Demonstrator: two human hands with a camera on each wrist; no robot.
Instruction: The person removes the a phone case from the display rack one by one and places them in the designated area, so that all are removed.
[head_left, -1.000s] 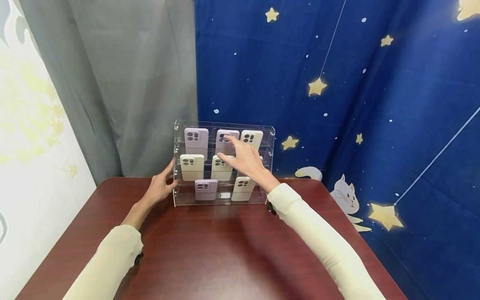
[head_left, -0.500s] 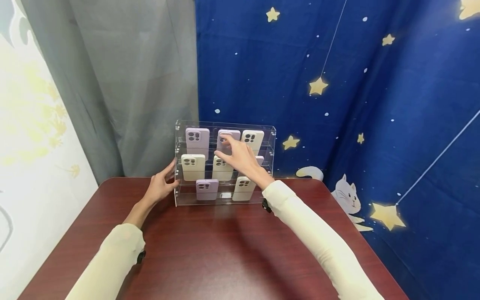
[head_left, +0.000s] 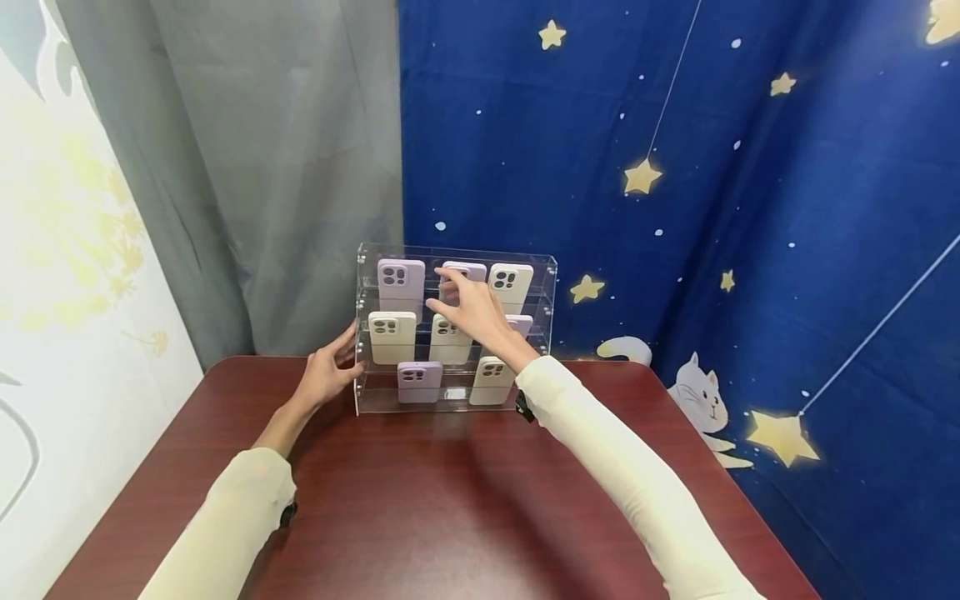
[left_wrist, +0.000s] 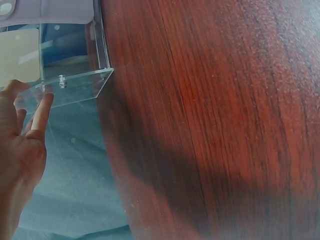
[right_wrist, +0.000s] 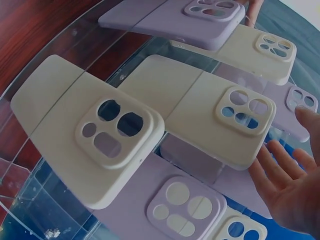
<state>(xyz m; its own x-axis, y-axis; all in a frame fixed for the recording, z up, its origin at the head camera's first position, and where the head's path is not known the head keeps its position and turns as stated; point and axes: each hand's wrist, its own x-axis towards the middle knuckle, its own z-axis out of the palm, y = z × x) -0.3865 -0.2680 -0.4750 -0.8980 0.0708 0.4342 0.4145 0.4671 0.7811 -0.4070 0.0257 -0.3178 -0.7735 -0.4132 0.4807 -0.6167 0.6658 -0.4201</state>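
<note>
A clear acrylic display stand holds lavender and white phone cases in three rows. My left hand touches the stand's left side panel; in the left wrist view its fingers look fairly straight against the panel. My right hand hovers before the upper rows, thumb and fingers apart, holding nothing. It partly covers the lavender phone case in the top middle and the white phone case below it. In the right wrist view, a white phone case lies beside my right fingers; whether they touch it is unclear.
The stand rests near the back of a red-brown wooden table. A small white tag sits on the bottom tier between a lavender case and a white one. Grey and blue star-patterned curtains hang behind.
My right hand has drifted left across the stand, uncovering more of the lavender case at the middle row's right. The left hand stays at the side panel. The head view shifts slightly.
</note>
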